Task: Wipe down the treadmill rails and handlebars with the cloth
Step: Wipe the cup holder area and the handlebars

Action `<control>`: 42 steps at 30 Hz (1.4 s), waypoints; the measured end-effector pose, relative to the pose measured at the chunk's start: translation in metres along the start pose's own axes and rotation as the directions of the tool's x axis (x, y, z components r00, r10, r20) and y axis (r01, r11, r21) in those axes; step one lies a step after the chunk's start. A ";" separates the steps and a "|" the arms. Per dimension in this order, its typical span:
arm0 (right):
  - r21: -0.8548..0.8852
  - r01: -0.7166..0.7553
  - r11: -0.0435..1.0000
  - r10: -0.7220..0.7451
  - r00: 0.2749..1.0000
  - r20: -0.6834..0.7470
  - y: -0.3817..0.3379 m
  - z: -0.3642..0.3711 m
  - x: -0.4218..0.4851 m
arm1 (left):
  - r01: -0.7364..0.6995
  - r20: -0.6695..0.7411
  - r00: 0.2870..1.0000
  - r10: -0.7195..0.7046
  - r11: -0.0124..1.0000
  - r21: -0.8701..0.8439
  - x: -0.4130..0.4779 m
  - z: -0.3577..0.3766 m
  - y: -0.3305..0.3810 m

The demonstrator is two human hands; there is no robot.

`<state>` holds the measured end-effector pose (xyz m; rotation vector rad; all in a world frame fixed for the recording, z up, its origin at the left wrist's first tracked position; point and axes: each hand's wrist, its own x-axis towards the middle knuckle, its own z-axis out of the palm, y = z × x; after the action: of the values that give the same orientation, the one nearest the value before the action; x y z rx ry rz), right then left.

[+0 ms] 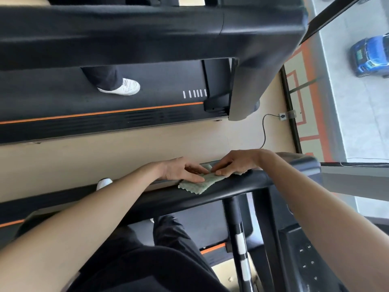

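Cloth [202,182] on handrail [242,183]. L hand [183,170] flat, fingers straight, pinning it. R hand [235,163] fingers bent onto cloth; pinch unclear. I read: readying cloth. Next: firm grip, slide along rail.

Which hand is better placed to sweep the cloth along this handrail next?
Left, probably. The left hand rests on the green cloth with its forearm running along the black handrail; the right hand reaches across and only pinches the cloth's edge.
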<state>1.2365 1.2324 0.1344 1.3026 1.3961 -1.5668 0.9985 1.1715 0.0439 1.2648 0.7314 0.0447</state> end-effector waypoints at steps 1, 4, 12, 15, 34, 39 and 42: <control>-0.005 0.013 1.000 -0.013 1.000 0.014 -0.005 0.003 0.004 | 0.003 -0.004 1.000 -0.003 1.000 0.002 -0.009 -0.002 -0.003; -0.092 0.046 0.995 -0.043 0.999 0.028 -0.023 0.011 0.011 | 0.015 -0.002 1.000 -0.015 1.000 0.012 -0.035 -0.007 -0.011; -0.124 0.153 0.980 -0.149 0.988 0.034 -0.064 0.044 0.028 | 0.041 -0.059 0.997 -0.042 0.999 -0.015 -0.095 -0.020 -0.032; -0.086 0.192 0.978 -0.190 0.981 0.036 -0.079 0.058 0.033 | 0.057 -0.069 0.996 -0.057 0.998 -0.005 -0.117 -0.026 -0.042; -0.228 0.310 0.923 -0.276 0.946 0.171 -0.209 0.139 0.085 | 0.266 -0.202 0.948 -0.247 0.961 0.073 -0.272 -0.053 -0.101; -0.259 0.302 0.917 -0.264 0.949 0.174 -0.248 0.165 0.097 | 0.278 -0.269 0.926 -0.265 0.960 0.010 -0.316 -0.054 -0.125; -0.272 0.294 0.916 -0.256 0.952 0.168 -0.268 0.179 0.102 | 0.271 -0.303 0.914 -0.269 0.962 -0.035 -0.334 -0.054 -0.135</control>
<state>0.9150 1.1305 0.1099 0.8401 1.7101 -1.5163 0.6627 1.0332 0.0782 1.1658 1.1721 0.0116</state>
